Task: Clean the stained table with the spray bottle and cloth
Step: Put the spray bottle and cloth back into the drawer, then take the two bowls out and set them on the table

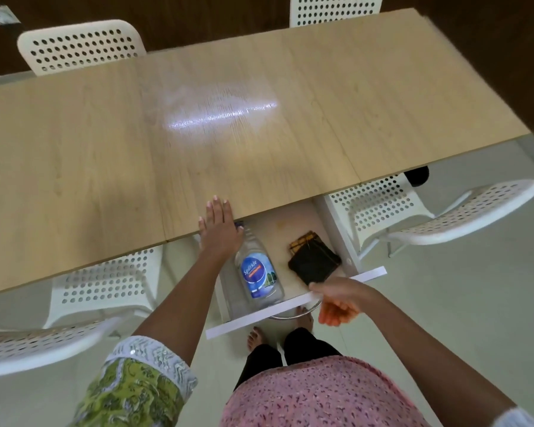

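Clear plastic spray bottle (258, 272) and dark folded cloth (315, 261) lie undrawn, lower centre; I judge cleaning unstarted: left hand (218, 224) flat on wooden bench (105, 143), right hand (336, 300) loosely curled at white drawer front (290, 306), holding nothing.

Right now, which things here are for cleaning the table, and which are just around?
For the job: spray bottle and dark cloth, both in the open drawer; table.
Just around: four white chairs, such as one at far left.
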